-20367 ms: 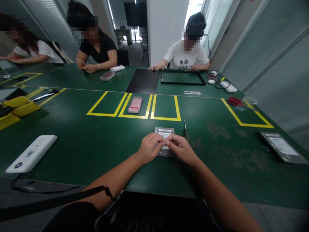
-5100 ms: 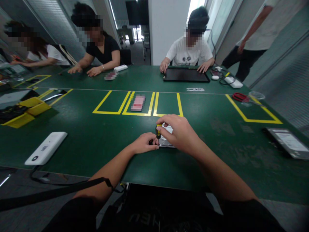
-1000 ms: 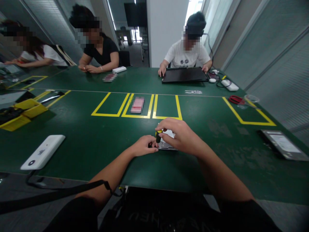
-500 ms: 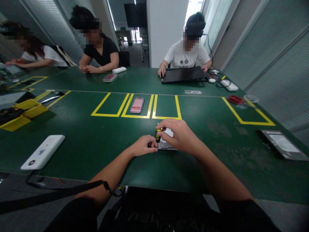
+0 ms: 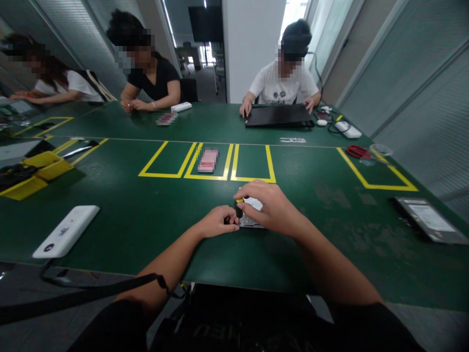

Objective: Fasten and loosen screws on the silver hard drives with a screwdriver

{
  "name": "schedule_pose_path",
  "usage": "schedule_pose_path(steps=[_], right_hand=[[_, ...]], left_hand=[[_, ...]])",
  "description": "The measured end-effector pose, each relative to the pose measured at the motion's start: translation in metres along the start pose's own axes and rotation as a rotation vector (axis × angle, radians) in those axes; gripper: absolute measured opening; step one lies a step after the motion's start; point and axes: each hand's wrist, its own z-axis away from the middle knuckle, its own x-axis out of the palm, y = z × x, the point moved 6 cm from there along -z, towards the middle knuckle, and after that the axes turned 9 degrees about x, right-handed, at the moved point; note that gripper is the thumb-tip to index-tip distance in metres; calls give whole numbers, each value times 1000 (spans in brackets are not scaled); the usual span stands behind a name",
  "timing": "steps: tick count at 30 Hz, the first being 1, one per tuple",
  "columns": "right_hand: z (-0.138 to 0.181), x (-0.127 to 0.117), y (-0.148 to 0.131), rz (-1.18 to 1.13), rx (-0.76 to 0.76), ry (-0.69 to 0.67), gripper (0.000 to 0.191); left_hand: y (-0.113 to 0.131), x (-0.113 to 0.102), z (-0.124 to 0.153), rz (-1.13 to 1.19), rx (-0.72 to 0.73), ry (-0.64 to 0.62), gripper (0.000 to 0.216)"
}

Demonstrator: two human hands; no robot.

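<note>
A silver hard drive [image 5: 252,221] with a pale label lies flat on the green table in front of me. My right hand [image 5: 266,205] is closed around a short black-and-yellow screwdriver [image 5: 239,209], which stands nearly upright over the drive's left side. Its tip is too small to make out. At the drive's left edge, my left hand [image 5: 222,221] rests on the table with curled fingers gripping that edge. The right hand covers much of the drive's right part.
Yellow tape outlines [image 5: 252,180] mark the table beyond the drive, a pink phone [image 5: 208,160] inside one. Another drive [image 5: 430,220] and red-handled scissors [image 5: 357,151] lie right. Left are a white power bank [image 5: 66,232] and yellow bins [image 5: 47,166]. Co-workers sit opposite, one holding a black panel [image 5: 280,115].
My right fingers and the screwdriver have turned slightly, with less of its yellow showing. My left hand stays put. The co-worker opposite has lowered the black panel a little.
</note>
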Motion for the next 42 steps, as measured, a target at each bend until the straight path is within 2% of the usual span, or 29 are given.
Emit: schedule_pose_path(steps=[4,12,20,24,32,37,42], right_hand=[[1,1,0,-15,-26,-12,15],[-2,0,1,5,-25,0,9],[0,-1,2,-34,-20,-5,14],[-3,0,7,-29,1,21,13],[-4,-1,12,-97,52,-10,11],[-3,1,10,-131,27,-42,12],[-4,0,8,-105,-4,-9,10]], left_hand=[[-1,1,0,-6,10,2,20],[-2,0,0,-35,6,-5,21],[4,0,-1,-31,24,-12,19],[3,-1,0,-37,5,1,22],[-1,0,0,-37,-20,-17,24],[-5,1,1,-14,-32,5,25],[-3,2,1,1,-21,7,24]])
